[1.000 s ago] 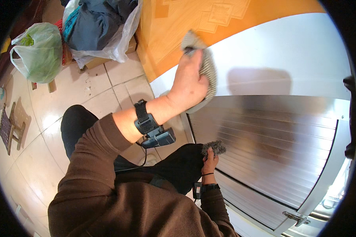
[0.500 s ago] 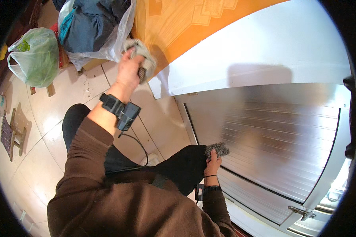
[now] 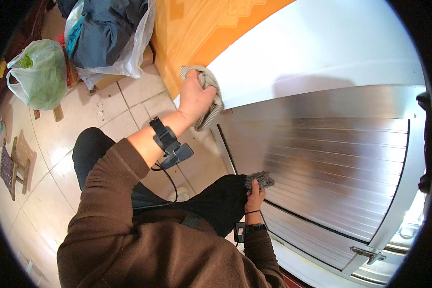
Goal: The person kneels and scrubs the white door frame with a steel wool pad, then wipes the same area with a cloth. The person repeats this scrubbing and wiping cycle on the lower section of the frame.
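Observation:
My left hand grips a folded, striped light-coloured cloth. It is at the corner where an orange wood-patterned surface meets a white panel; whether the cloth touches the panel, I cannot tell. Lower down, my right hand is closed around a grey steel wool scrubber. That scrubber is beside my knee, near the lower left edge of a ribbed, shiny metal door panel. A black strap with a small device is on each wrist.
Dark clothes fill a clear plastic bag at the upper left. Beside them stands a bag of green vegetables. A small stool is on the tiled floor at the far left. The door's metal latch handle is at lower right.
My left hand has moved right and a little down with the cloth, from beside the clothes bag to the white panel's corner. My right hand keeps the scrubber at nearly the same place.

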`<state>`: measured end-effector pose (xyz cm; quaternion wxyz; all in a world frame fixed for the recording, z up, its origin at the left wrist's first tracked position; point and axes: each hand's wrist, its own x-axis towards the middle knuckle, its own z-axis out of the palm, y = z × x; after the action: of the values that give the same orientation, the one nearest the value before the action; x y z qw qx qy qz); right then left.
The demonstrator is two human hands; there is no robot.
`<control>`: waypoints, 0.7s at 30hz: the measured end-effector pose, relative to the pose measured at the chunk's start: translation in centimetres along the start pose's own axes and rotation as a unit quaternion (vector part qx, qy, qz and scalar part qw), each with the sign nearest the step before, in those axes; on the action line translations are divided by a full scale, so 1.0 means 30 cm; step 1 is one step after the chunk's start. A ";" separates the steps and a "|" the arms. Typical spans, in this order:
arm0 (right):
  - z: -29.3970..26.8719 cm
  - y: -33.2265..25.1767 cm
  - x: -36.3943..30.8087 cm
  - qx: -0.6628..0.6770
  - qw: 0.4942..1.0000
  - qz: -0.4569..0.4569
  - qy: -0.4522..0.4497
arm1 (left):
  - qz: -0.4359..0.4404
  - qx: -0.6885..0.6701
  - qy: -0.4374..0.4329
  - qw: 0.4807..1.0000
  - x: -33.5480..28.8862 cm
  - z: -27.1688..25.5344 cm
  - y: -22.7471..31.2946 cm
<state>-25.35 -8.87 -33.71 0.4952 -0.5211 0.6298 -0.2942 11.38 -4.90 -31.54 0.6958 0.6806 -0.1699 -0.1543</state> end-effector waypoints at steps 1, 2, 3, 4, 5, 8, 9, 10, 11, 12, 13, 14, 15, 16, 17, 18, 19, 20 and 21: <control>0.004 -0.005 0.002 -0.001 1.000 0.000 -0.005 | 0.017 -0.012 -0.004 1.000 -0.003 0.003 0.059; 0.010 -0.012 0.007 -0.001 1.000 0.004 -0.003 | 0.047 -0.019 -0.010 0.999 -0.006 0.000 0.119; 0.020 -0.018 0.010 -0.002 1.000 -0.002 -0.013 | 0.093 -0.021 0.004 0.995 -0.001 0.001 0.182; 0.030 -0.023 0.011 -0.001 1.000 -0.002 -0.013 | 0.146 -0.023 0.017 0.989 0.010 0.004 0.244; 0.040 -0.027 0.010 0.000 1.000 -0.002 -0.010 | 0.169 -0.010 0.024 0.985 0.023 0.005 0.304; 0.066 -0.036 0.007 0.007 1.000 0.012 0.027 | 0.263 0.017 0.051 0.963 0.042 0.015 0.460; 0.069 -0.041 0.009 0.008 1.000 -0.005 0.008 | 0.301 0.020 0.065 0.951 0.050 0.022 0.501; 0.070 -0.047 0.012 0.005 1.000 -0.010 -0.004 | 0.338 0.024 0.078 0.938 0.058 0.023 0.535; 0.076 -0.049 0.013 -0.001 1.000 -0.016 -0.009 | 0.358 0.030 0.082 0.930 0.067 0.020 0.559; 0.085 -0.047 0.013 0.003 1.000 -0.012 -0.017 | 0.341 -0.034 0.046 0.938 0.075 0.006 0.574; 0.092 -0.048 0.017 0.001 1.000 -0.010 -0.016 | 0.319 -0.101 0.011 0.942 0.080 -0.006 0.583; 0.092 -0.051 0.018 -0.002 1.000 -0.010 -0.012 | 0.304 -0.163 -0.022 0.938 0.083 -0.014 0.590; 0.097 -0.049 0.014 -0.030 0.999 -0.002 0.021 | 0.327 -0.200 0.005 0.924 0.085 -0.031 0.590; 0.099 -0.054 0.012 -0.020 0.999 -0.030 -0.004 | 0.375 -0.161 0.027 0.912 0.085 -0.040 0.592; 0.099 -0.054 0.001 -0.022 0.999 -0.037 -0.008 | 0.421 -0.121 0.046 0.898 0.085 -0.047 0.596; 0.096 -0.053 -0.015 -0.032 0.999 -0.035 -0.002 | 0.463 -0.079 0.065 0.880 0.080 -0.050 0.599; 0.094 -0.054 -0.024 0.001 0.999 -0.040 -0.016 | 0.485 -0.044 0.030 0.873 0.080 -0.042 0.610; 0.088 -0.055 -0.032 -0.015 0.999 -0.033 -0.010 | 0.531 -0.054 0.027 0.845 0.074 -0.029 0.619; 0.086 -0.057 -0.035 -0.031 0.999 -0.029 -0.005 | 0.558 -0.058 0.025 0.827 0.070 -0.008 0.631</control>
<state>-22.37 -7.99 -32.74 0.4733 -0.5554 0.6210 -0.2863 13.05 -5.13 -12.56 0.7055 0.4318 -0.4942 0.2676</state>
